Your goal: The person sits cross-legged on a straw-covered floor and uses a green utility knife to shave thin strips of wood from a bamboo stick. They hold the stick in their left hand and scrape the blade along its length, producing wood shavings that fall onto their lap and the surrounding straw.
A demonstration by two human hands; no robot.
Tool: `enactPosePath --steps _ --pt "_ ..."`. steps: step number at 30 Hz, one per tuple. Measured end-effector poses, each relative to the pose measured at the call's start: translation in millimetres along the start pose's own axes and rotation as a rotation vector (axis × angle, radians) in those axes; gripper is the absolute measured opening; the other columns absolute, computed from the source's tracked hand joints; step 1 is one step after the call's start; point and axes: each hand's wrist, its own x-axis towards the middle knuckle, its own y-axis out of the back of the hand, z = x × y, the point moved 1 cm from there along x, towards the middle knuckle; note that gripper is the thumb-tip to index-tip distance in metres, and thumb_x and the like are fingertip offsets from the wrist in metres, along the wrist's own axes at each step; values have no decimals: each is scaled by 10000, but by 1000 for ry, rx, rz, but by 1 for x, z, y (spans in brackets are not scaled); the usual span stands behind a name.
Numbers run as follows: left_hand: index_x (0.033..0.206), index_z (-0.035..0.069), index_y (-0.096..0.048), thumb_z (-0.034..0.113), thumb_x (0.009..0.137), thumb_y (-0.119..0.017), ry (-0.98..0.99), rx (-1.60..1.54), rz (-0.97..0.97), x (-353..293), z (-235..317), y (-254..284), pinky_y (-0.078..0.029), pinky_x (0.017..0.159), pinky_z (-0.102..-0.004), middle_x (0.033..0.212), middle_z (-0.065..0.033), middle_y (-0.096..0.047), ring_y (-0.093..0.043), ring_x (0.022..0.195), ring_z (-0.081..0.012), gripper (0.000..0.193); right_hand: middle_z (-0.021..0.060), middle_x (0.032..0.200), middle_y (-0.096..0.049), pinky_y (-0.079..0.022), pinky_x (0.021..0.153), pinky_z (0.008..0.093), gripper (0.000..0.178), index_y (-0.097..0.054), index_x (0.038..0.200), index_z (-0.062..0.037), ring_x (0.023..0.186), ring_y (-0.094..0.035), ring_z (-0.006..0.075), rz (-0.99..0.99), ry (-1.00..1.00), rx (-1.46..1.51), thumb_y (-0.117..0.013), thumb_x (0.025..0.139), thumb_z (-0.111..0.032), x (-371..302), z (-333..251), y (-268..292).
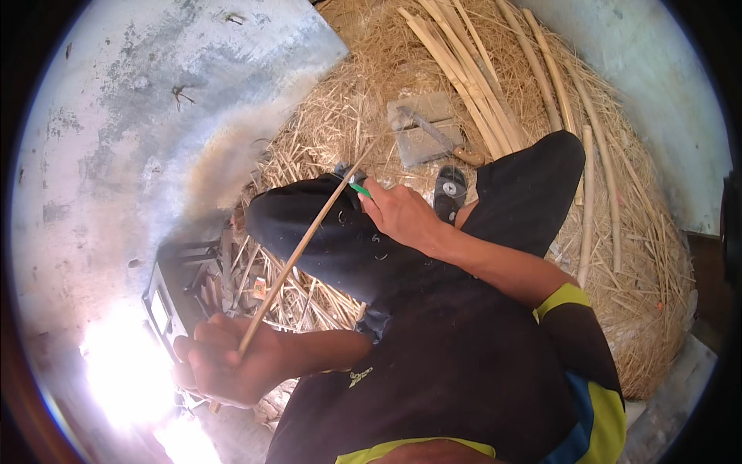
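My left hand (224, 359) is wrapped round the lower end of a long, thin bamboo strip (297, 251). The strip slants up and to the right across my left thigh, and its far end points at the straw-covered floor. Near its upper part, my right hand (406, 220) is closed on a small green-handled tool (360, 189). This tool touches or lies right against the strip, by a dark cloth or pad (349, 170) at my knee. The tool's working end is mostly hidden, so I cannot tell its exact kind.
A large knife (433, 133) with a wooden handle lies across grey blocks (421, 151) in front of my sandalled foot (450, 189). Split bamboo lengths (471, 85) and shavings (309, 131) cover the floor. A wall (154, 93) rises on the left, beside a dark frame (166, 282).
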Motion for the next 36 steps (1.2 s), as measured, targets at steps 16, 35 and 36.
enactPosePath --steps 16,35,36 --pt "749 56 -450 96 873 -579 564 -249 433 24 42 -45 -209 367 -168 537 43 -251 -278 426 -33 183 200 578 -563 -462 470 472 214 -466 959 0 522 -586 395 6 249 549 -543 919 -196 -39 -77 70" --pt "623 154 -320 52 838 -567 578 -181 485 21 48 -48 -157 376 -185 510 55 -238 -254 417 -42 343 222 519 -523 -437 443 474 195 -474 935 11 492 -570 403 92 65 174 -528 926 -176 -24 -54 32" --pt "626 151 -324 50 838 -566 548 -145 482 20 47 -46 -156 374 -185 510 55 -238 -253 419 -41 337 221 519 -523 -439 444 474 198 -475 936 13 493 -571 402 94 94 195 -529 925 -176 -27 -52 29"
